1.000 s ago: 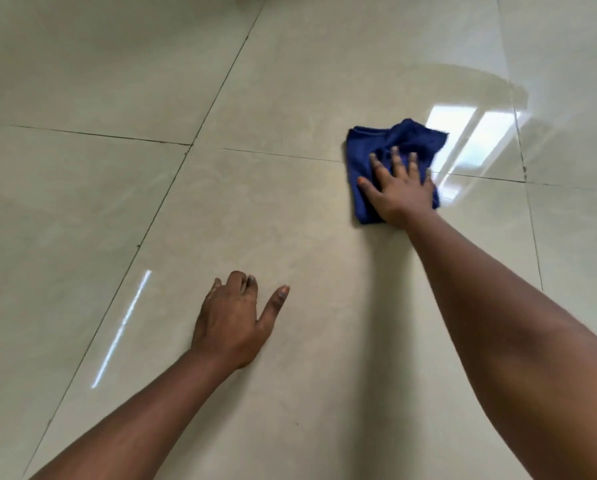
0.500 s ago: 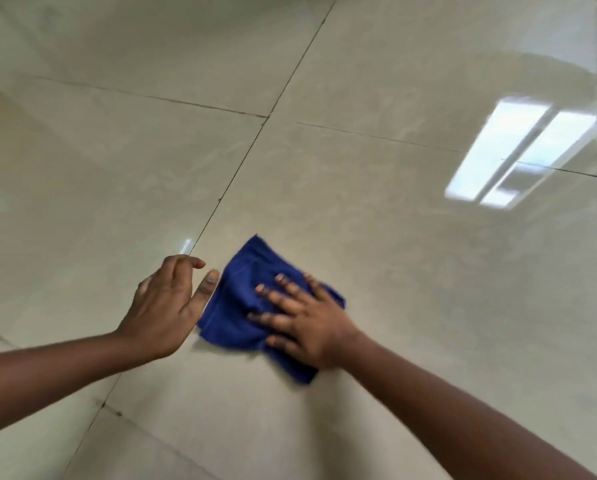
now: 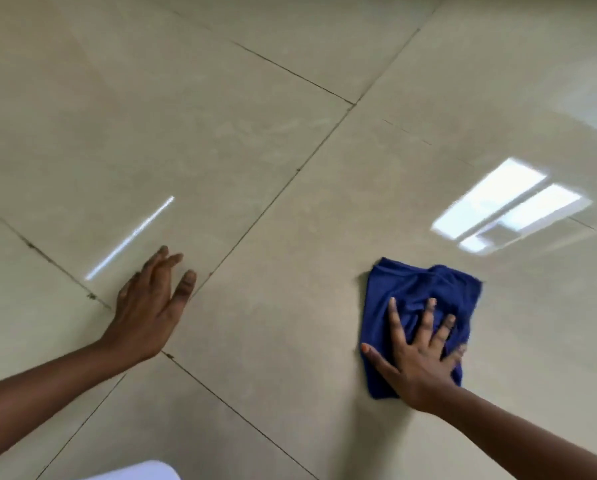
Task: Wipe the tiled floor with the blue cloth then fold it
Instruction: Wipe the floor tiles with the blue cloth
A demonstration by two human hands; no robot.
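A crumpled blue cloth lies on the glossy beige tiled floor at the right. My right hand presses flat on the cloth's near half, fingers spread and straight. My left hand rests on the floor far to the left of the cloth, fingers extended and holding nothing, near a grout crossing.
Dark grout lines cross the floor diagonally. A bright window reflection shines beyond the cloth, and a thin light streak lies beyond my left hand. A pale object's edge shows at the bottom.
My right hand has slid the cloth to the right, away from my left hand. Half a second ago the cloth lay right beside the left hand. The view has shifted.
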